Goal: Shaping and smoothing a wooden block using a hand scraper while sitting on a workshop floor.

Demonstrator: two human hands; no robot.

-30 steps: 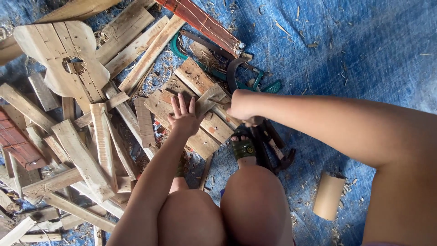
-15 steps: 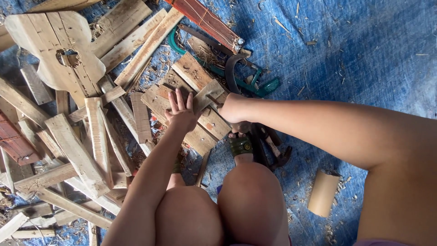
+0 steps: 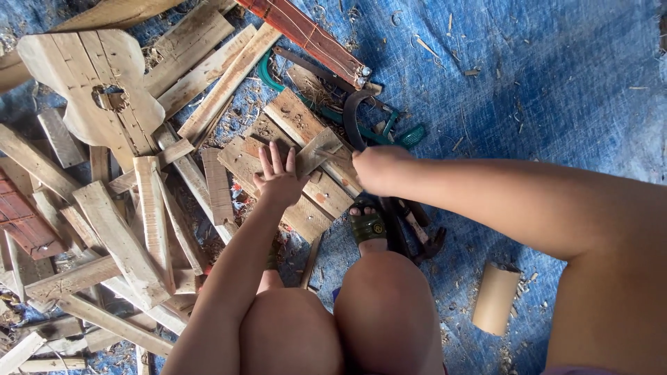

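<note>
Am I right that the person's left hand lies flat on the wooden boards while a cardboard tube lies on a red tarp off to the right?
Not quite: the tarp is blue, not red, as the head view shows. The rest holds: the left hand lies spread on the wooden boards, and the cardboard tube lies on the tarp off to the right.

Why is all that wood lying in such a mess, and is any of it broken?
The wooden planks lie criss-crossed in a loose heap on the blue tarp, none stacked. The big shaped board has a ragged hole in its middle. Wood chips are scattered around. The left hand presses on one small board.
</note>
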